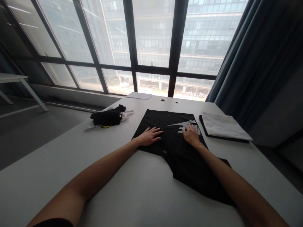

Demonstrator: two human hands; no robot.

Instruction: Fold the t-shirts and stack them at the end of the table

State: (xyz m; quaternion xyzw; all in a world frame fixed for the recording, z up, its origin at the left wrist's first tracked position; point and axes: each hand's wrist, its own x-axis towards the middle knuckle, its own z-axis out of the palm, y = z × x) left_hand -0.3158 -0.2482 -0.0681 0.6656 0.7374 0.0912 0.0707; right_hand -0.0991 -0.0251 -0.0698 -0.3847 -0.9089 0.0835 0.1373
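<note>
A black T-shirt with a pale grey printed logo lies spread on the white table in front of me. Its outline is uneven, and one part stretches toward the near right, partly under my right forearm. My left hand rests flat on the left side of the cloth, fingers apart. On the printed lettering at the right lies my right hand, its fingers spread too. Neither hand grips the fabric. A small tag shows near the curved edge of the shirt.
To the left sits a crumpled heap of black clothing with white and yellow bits. Folded white cloth lies over black cloth at the right. Papers lie at the far edge, before the windows. A blue curtain hangs at right.
</note>
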